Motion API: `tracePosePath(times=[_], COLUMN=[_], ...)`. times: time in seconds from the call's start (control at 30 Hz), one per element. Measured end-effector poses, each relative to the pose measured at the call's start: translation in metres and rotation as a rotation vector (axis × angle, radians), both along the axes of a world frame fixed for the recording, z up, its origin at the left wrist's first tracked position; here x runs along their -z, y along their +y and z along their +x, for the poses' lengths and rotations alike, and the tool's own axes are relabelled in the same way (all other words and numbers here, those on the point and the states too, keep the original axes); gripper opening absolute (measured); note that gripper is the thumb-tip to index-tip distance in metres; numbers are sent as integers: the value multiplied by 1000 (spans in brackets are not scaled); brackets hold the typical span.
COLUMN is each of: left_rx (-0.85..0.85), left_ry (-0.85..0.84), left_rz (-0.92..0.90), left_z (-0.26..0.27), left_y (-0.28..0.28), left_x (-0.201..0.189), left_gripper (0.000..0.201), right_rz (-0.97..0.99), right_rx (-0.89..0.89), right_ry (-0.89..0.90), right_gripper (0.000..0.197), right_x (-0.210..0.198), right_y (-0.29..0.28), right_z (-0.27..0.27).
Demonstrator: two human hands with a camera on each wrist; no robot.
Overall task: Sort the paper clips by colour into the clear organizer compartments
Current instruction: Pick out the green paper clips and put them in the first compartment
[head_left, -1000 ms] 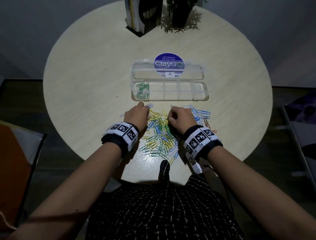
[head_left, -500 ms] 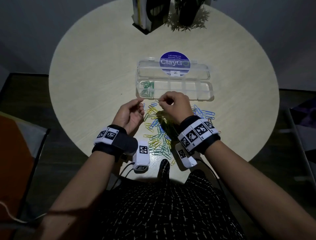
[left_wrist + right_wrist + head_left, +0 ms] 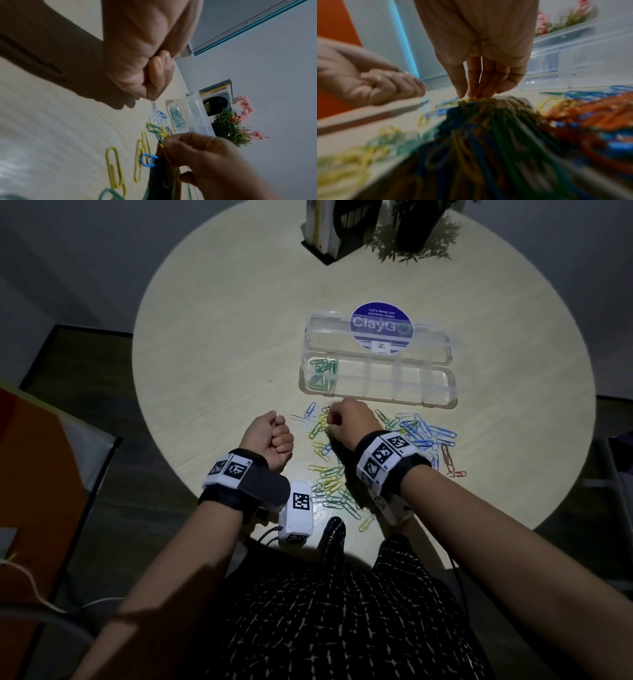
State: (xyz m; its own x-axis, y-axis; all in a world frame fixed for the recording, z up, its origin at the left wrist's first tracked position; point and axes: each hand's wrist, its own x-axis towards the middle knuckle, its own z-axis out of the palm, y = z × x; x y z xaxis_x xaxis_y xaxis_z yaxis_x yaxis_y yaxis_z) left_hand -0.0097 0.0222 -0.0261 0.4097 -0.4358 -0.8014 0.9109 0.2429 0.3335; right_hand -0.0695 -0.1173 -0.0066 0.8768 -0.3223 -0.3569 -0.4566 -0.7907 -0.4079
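Observation:
The clear organizer (image 3: pixel 442 386) lies open on the round table, with green clips (image 3: pixel 322 374) in its leftmost compartment. A mixed pile of paper clips (image 3: pixel 330 475) spreads in front of it. My right hand (image 3: pixel 346 419) points down into the pile's far edge, fingertips (image 3: pixel 471 94) bunched with the thumb on a yellow clip (image 3: pixel 164 134). My left hand (image 3: pixel 270 436) is curled into a fist left of the pile. A white clip (image 3: pixel 157 115) ends right at its fingertips (image 3: pixel 154 94); whether they hold it is unclear.
Blue clips (image 3: pixel 428 433) and red clips (image 3: pixel 448 462) lie at the pile's right. A round purple sticker (image 3: pixel 382 328) shows through the organizer's lid. A book holder (image 3: pixel 329 231) and a potted plant (image 3: pixel 414 241) stand at the far edge. An orange chair (image 3: pixel 34 481) is on the left.
My right hand dropped from just before the organizer onto the pile. My left hand turned from palm-up with loose fingers into a fist and drew a little left.

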Motion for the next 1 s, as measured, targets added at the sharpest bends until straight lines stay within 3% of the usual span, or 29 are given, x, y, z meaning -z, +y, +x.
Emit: tracePosePath(times=[0.23, 0.4, 0.53, 0.63, 0.83, 1.0], left_rx=[-49, -97, -102, -108, -148, -131], left_ry=[-33, -61, -70, -69, -67, -80], left_rz=[62, 97, 106, 114, 134, 43], left_z=[-1, 0, -2, -4, -8, -20], left_y=[4, 6, 7, 10, 8, -13], left_x=[1, 1, 0, -1, 1, -7], left_gripper=[35, 33, 33, 33, 32, 39], right_rz=[-103, 2, -101, -179, -109, 39], right_rx=[-103, -27, -285, -362, -261, -77], right_ry=[92, -78, 16, 65, -15, -255], right_gripper=[20, 21, 25, 25, 19, 14], right_x=[1, -4, 0, 4, 2, -16], right_y=[1, -2, 8, 10, 6, 13], right_z=[-4, -5, 6, 6, -3, -10])
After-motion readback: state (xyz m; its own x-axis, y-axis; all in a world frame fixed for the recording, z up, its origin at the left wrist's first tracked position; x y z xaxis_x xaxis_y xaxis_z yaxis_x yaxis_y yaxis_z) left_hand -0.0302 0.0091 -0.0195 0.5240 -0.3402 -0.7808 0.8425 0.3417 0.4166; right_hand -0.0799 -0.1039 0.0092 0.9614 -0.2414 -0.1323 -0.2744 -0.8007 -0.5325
